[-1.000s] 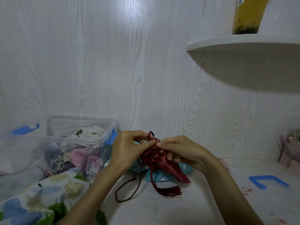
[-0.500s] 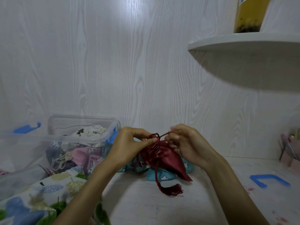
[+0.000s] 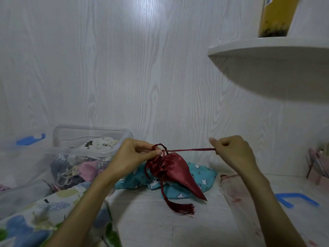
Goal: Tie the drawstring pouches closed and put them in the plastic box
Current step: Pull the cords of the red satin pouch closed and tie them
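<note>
1. Several filled fabric pouches [image 3: 83, 168], in pink, navy and cream prints, lie inside a clear plastic box [image 3: 114, 148] at the left, against a pale wood-grain wall [image 3: 124, 68]. A blue latch [image 3: 30, 139] shows at the far left, on a clear plastic piece beside the box.
2. A leaf-and-bird printed cloth [image 3: 35, 216] covers the near left corner of the white table [image 3: 151, 220].
3. The left hand [image 3: 131, 157] pinches the gathered neck of a dark red satin pouch [image 3: 174, 168] between thumb and fingertips, just right of the box. The pouch is held off the table, its pointed end slanting down to the right.
4. A red tassel [image 3: 183, 209] hangs from the pouch on a cord, its fringe touching the table.
5. A teal pouch with white clouds [image 3: 199, 175] lies on the table behind and beneath the red one.
6. A red drawstring [image 3: 190, 150] runs taut and level from the pouch neck to the right hand [image 3: 233, 152], which is clenched round the cord's end, well apart from the left hand.
7. A blue clip [image 3: 295, 200] lies on the table at the right; pink items [image 3: 318, 168] stand at the right edge, too blurred to identify.
8. A white shelf [image 3: 267, 49] at upper right carries a yellow container [image 3: 277, 16].
</note>
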`<state>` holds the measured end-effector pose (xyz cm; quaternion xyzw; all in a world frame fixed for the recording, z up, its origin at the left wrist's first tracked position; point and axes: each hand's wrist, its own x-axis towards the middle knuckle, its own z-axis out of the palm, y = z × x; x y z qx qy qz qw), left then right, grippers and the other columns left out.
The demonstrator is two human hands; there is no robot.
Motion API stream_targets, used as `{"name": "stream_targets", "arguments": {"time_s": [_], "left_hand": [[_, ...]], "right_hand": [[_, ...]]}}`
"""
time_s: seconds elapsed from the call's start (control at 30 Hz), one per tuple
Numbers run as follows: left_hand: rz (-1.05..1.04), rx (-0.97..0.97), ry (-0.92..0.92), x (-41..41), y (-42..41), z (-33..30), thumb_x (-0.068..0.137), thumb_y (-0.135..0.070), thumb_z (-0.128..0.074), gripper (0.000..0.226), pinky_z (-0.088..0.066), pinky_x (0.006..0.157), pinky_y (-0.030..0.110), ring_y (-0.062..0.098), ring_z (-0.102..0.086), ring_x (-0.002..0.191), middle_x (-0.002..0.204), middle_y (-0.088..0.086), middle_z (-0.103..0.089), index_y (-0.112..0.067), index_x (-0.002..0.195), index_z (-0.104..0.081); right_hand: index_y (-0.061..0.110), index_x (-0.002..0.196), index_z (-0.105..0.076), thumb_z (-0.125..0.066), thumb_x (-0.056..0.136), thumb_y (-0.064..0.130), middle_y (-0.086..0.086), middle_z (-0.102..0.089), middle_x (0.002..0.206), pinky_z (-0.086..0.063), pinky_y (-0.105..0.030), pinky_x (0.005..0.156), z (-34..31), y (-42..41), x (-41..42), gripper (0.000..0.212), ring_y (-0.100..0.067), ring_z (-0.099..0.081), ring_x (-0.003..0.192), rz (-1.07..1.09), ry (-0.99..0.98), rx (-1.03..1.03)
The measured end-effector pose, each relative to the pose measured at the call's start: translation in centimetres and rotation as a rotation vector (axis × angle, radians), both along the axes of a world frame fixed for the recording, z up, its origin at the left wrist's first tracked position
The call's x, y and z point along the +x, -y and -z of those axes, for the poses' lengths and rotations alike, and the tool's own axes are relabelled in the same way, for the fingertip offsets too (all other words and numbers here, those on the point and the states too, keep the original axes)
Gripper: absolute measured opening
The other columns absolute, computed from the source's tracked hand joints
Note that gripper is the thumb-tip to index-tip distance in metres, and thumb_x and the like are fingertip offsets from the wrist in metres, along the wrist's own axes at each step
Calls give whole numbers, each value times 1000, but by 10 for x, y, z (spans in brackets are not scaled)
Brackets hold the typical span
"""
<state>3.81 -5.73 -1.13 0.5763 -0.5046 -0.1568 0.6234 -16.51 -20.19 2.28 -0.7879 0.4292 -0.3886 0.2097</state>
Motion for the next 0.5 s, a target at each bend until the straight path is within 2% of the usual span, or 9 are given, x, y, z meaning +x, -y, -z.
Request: {"name": "stream_targets", "arguments": {"time_s": [0.1,0.17,0.23,0.3,0.4,0.5], "left_hand": [[40,39,20,-4,3,1,74,-6,-74,10,-54,66,13,11,-72,72,76,3,-76,-10,83,-76],[51,56,29,-6,5,2,74,-7,-74,12,-55,69,14,13,-73,75,78,3,-76,-8,86,-76],[50,68,38,-7,6,4,73,-9,-74,12,-56,72,16,14,-73,77,79,3,-76,-11,85,-76],[51,73,47,-8,6,5,72,-10,-75,11,-56,72,17,14,-73,77,78,2,-76,-14,83,-76],[48,85,51,-10,6,3,70,-14,-76,12,-56,71,17,13,-73,77,78,0,-76,-17,81,-76],[60,97,2,-13,3,1,76,-15,-72,10,-54,67,13,10,-72,79,80,-1,-76,-16,85,-76]], "right_hand": [[26,69,-65,-62,86,37,4,-67,82,-44,-28,73,3,6,-3,20,-14,-60,80,-38,-170,22],[30,83,-66,-63,85,34,9,-67,97,-46,-29,78,0,4,0,6,-10,-60,87,-140,-143,-67],[30,88,-70,-65,85,31,11,-69,94,-48,-24,75,-8,-7,3,6,2,-61,77,-349,-34,-97],[30,92,-72,-67,83,32,13,-69,90,-45,-15,69,-10,-21,10,10,9,-58,64,-534,-91,-45],[32,99,-72,-71,79,39,17,-66,90,-43,-16,69,3,-29,26,22,6,-53,60,-565,-287,-51],[29,86,-76,-72,79,37,16,-68,79,-46,-20,67,15,-30,36,12,5,-55,57,-545,-256,-59]]}}
